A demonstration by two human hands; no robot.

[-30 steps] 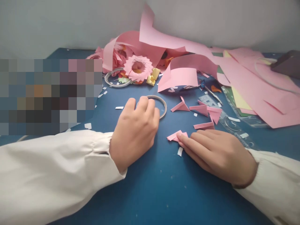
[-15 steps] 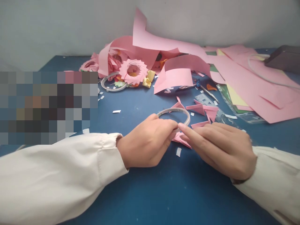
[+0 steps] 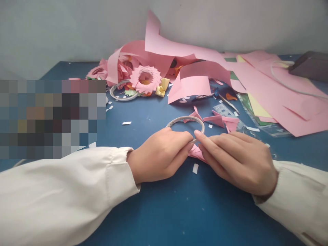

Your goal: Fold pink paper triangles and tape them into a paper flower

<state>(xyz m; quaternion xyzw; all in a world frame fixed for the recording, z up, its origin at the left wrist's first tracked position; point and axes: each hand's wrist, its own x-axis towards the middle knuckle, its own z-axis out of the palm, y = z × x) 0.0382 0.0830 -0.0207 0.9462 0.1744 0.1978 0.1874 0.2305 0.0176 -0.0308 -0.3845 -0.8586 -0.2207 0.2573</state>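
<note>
A thin roll of white tape [image 3: 185, 118] is held upright-tilted in front of me, its near side hidden behind my fingers. My left hand [image 3: 160, 155] is closed round the roll's near left part. Against its near right edge, the index finger and thumb of my right hand [image 3: 237, 164] are pinched together, close to my left fingertips. Whether a tape end lies in that pinch cannot be seen. Just beyond the hands lie several folded pink paper pieces [image 3: 215, 119], and another folded pink piece [image 3: 196, 152] shows below the roll.
Behind are a pleated pink paper ring [image 3: 146, 79], a second tape roll [image 3: 124, 98], curled pink paper [image 3: 189, 85] and a yellow folded piece [image 3: 162, 87]. Pink sheets [image 3: 289, 99] and a dark object [image 3: 310, 66] lie right. White scraps [image 3: 195, 168] dot the blue table [image 3: 169, 212].
The tape roll has shifted slightly left and tilted up a little in my hands. My right index fingertip has risen slightly along its edge, and my right hand has moved a little left.
</note>
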